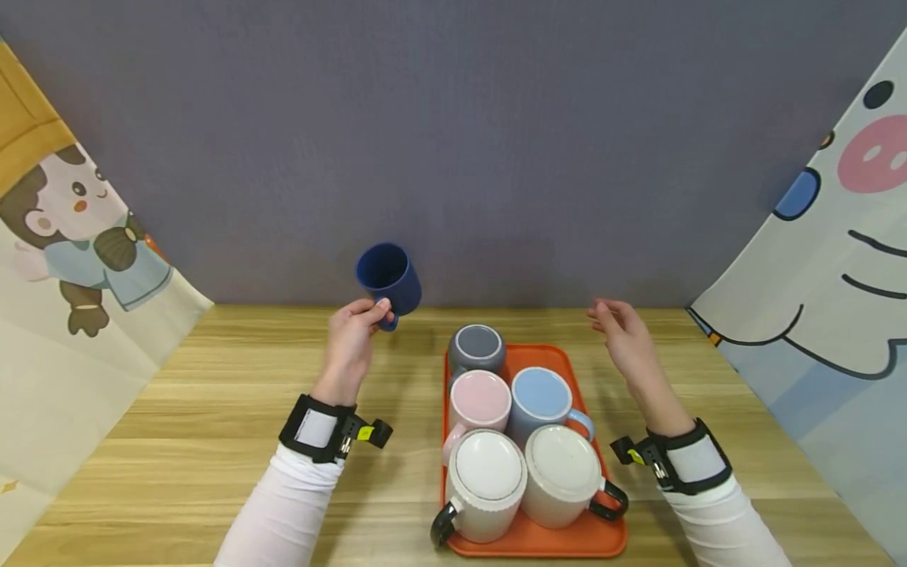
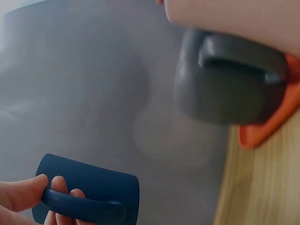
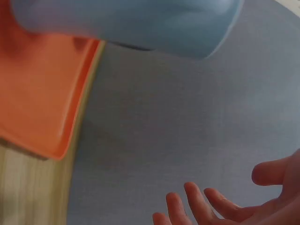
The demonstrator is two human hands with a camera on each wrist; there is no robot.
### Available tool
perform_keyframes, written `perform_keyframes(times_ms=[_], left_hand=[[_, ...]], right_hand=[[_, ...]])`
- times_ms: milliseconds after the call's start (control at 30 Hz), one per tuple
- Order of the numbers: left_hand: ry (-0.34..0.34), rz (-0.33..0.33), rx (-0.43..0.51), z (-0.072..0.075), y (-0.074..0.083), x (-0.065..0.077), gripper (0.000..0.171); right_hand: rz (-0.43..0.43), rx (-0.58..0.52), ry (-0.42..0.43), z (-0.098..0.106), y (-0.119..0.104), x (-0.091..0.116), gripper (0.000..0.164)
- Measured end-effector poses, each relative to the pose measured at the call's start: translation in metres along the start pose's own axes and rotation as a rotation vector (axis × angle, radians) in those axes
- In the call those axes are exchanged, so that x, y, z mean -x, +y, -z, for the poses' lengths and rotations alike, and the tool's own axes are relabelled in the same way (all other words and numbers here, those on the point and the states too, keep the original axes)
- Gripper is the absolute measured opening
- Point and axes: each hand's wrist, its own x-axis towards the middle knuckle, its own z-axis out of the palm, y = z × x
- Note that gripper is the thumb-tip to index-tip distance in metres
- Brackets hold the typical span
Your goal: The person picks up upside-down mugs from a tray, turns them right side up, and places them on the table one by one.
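My left hand point(image 1: 352, 339) holds a dark blue mug point(image 1: 401, 285) by its handle, raised at the back left of the table with its mouth tilted toward me. In the left wrist view the thumb and fingers grip the handle of the blue mug point(image 2: 93, 187). My right hand point(image 1: 629, 339) is held up beyond the tray's right side, empty, its fingers loosely bent. An orange tray point(image 1: 560, 543) lies between the arms. Upside down on it stand a grey mug point(image 1: 479, 343), a pink mug point(image 1: 480, 398), a light blue mug point(image 1: 542, 394) and two white mugs point(image 1: 487, 472) with black handles.
The tray rests on a wooden table point(image 1: 177, 441) that meets a grey backdrop point(image 1: 496, 157). Printed cartoon panels point(image 1: 92, 228) slant along the left and right sides. The tray's back right corner shows bare orange behind the light blue mug.
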Motion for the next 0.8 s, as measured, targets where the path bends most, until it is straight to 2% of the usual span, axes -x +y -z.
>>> perform_keyframes(times_ms=[267,433,600,800], left_hand=[[0.064,0.024,-0.072,0.018,-0.003,-0.009,0.025],[0.095,0.029,-0.111,0.029,-0.004,-0.015,0.022],[0.129,0.04,-0.153,0.039,-0.005,-0.021,0.023],[0.171,0.062,-0.171,0.049,-0.007,-0.026,0.022]], right_hand=[[0.036,0.223,0.077,0.0,0.017,-0.004,0.058],[0.081,0.322,0.097,-0.001,0.027,-0.003,0.056],[0.118,0.358,0.11,-0.001,0.034,0.0,0.053],[0.121,0.395,0.138,0.002,0.042,0.003,0.053]])
